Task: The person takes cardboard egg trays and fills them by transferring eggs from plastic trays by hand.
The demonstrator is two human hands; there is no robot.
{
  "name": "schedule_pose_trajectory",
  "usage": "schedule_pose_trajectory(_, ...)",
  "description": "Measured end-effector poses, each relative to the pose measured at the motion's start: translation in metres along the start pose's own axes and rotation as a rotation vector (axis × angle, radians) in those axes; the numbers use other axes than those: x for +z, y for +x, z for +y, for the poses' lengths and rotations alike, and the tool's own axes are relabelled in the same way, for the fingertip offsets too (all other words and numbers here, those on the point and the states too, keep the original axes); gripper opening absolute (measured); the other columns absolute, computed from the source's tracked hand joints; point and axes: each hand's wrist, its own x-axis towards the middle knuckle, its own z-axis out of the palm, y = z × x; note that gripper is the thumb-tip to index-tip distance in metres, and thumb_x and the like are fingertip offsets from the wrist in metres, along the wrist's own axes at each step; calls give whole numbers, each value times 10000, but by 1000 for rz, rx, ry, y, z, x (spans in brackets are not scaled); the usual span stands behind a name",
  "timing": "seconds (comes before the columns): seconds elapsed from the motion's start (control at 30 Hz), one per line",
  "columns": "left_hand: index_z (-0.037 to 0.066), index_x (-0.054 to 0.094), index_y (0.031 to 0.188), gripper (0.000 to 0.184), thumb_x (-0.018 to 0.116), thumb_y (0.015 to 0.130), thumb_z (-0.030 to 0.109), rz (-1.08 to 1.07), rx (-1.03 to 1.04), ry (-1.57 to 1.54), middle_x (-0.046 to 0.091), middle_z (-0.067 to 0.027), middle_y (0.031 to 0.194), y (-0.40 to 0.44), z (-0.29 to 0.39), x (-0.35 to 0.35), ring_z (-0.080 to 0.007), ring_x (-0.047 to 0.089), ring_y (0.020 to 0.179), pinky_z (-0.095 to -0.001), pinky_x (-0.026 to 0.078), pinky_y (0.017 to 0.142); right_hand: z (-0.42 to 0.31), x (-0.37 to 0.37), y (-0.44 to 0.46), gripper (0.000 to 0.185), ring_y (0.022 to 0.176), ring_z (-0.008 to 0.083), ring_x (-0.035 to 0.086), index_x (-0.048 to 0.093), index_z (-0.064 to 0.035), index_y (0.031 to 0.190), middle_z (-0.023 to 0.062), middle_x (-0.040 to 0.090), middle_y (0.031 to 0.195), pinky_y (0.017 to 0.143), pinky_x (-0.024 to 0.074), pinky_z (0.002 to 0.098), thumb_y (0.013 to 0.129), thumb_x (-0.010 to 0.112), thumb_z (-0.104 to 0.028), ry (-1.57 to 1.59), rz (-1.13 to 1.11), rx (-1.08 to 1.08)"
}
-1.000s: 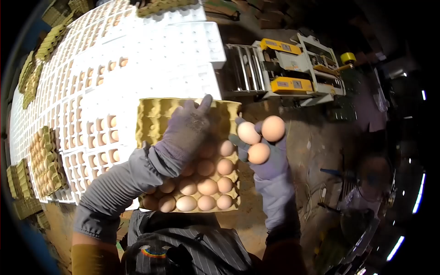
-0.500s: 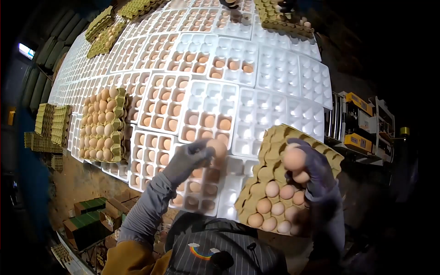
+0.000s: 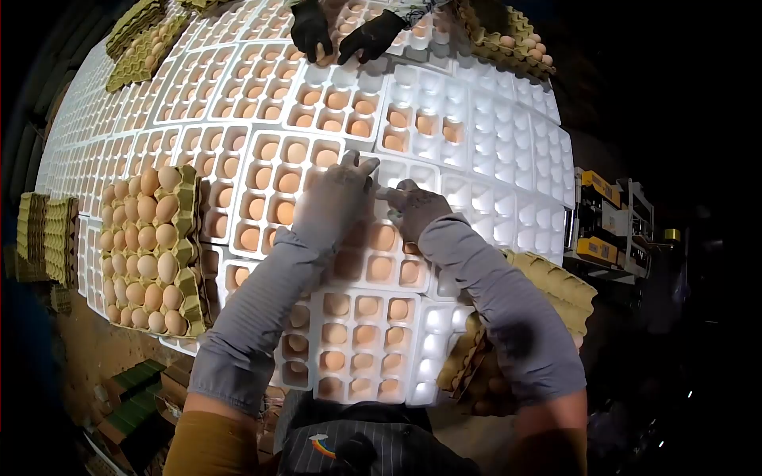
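Observation:
My left hand (image 3: 335,194), in a grey glove, is over the upper part of a white foam egg tray (image 3: 413,170). Its fingers are bent, and whatever they hold is hidden. Close by on the right, my right hand (image 3: 414,209) is over the same tray with its fingers curled; I cannot make out anything in them. Brown eggs (image 3: 382,236) sit in the tray's lower cells, just below my hands. Under my right forearm lies a pulp egg carton (image 3: 548,287), partly covered by the sleeve.
Another person's black-gloved hands (image 3: 343,36) work over trays at the far side. A stacked pulp carton full of eggs (image 3: 147,246) stands at left. More foam trays (image 3: 508,119) cover the table. Yellow-fronted equipment (image 3: 599,218) stands beyond its right edge.
Both my hands have moved forward and closer together, over the foam tray; the eggs they held no longer show. The view has shifted, and the other person's hands show more fully.

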Motion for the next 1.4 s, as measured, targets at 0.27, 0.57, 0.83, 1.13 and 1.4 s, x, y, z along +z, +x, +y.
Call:
schedule_pose_trajectory(0.27,190,466,1419,566,630,880,131,167,115,-392,491,-191,1280,47,25,43,-383,505,1172,-462,426,999,56,36,68,455,1195,369,489,561,-163,1275,132,559,1237,1025,421,463,832,663,-130,108,631,47)
schedule_pose_trajectory(0.57,101,526,1369,536,675,855,76,351,154,-467,583,-200,1185,38,42,68,-398,567,1074,-452,476,939,48,-40,-173,325,1134,277,587,615,-47,1211,123,614,1204,983,449,351,889,596,-81,767,702,17)
schedule_pose_trajectory(0.83,53,697,1114,283,722,833,32,-189,511,-669,669,-107,1083,-95,203,-20,-274,632,1050,-377,507,916,159,36,-386,297,1017,268,630,670,-29,1099,118,672,1052,921,492,403,844,707,-177,376,682,179)
schedule_pose_trajectory(1.13,100,587,1273,416,683,881,200,-258,688,8,621,-90,1240,-156,277,4,-332,525,1253,-472,425,1077,188,64,-352,458,1047,324,603,625,-106,1206,109,617,1127,978,482,451,779,770,-187,152,738,-123)
schedule_pose_trajectory(1.4,44,581,1253,354,580,985,275,-301,-164,-1248,632,-89,1145,-150,283,-18,-206,611,1101,-367,519,926,174,33,-387,328,940,214,627,632,-60,1069,97,613,1051,838,511,339,871,651,-321,452,388,-144)
